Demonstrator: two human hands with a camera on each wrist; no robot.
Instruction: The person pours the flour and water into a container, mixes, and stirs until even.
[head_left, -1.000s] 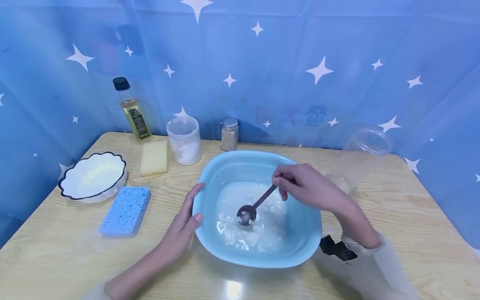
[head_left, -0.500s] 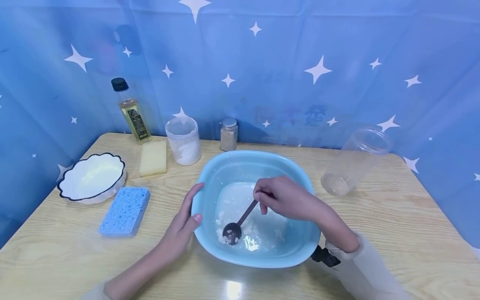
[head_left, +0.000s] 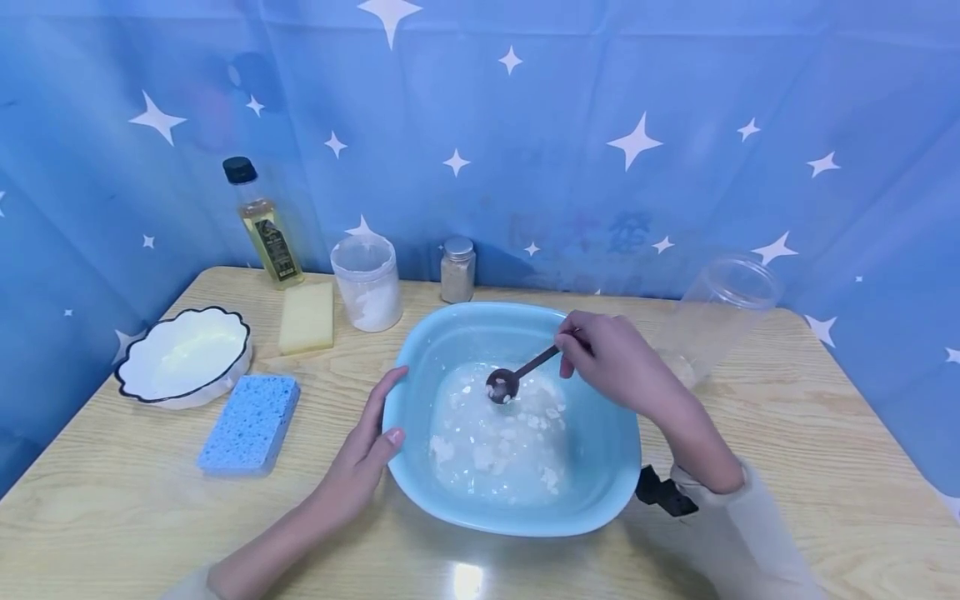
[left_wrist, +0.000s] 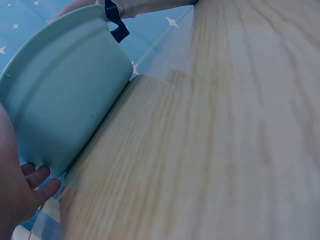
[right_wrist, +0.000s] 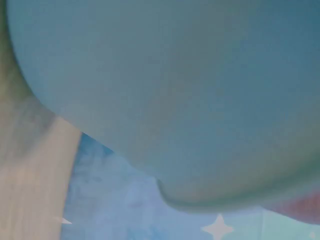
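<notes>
A light blue basin [head_left: 517,521] stands on the table, holding cloudy whitish liquid with white lumps [head_left: 487,454]. My left hand [head_left: 367,437] holds the basin's left side, thumb at the rim and the other fingers along the outer wall, as the left wrist view also shows. Over the basin's right part, my right hand [head_left: 611,362] pinches the handle end of a dark brown spoon [head_left: 538,360]. Its round bowl, with white bits in it, is at the far part of the liquid. The basin's outer wall [right_wrist: 165,85] fills most of the right wrist view, hiding the spoon there.
To the left are a scalloped white bowl [head_left: 187,354], a blue sponge [head_left: 251,425] and a yellow sponge [head_left: 307,317]. Behind stand an oil bottle [head_left: 270,237], a tub of white powder [head_left: 369,283] and a small lidded jar [head_left: 457,271]. A clear container [head_left: 716,308] stands right.
The right hand swept the spoon to the near left of the basin, then back to the far side, stirring the liquid and shifting the lumps. The left hand and basin stayed put.
</notes>
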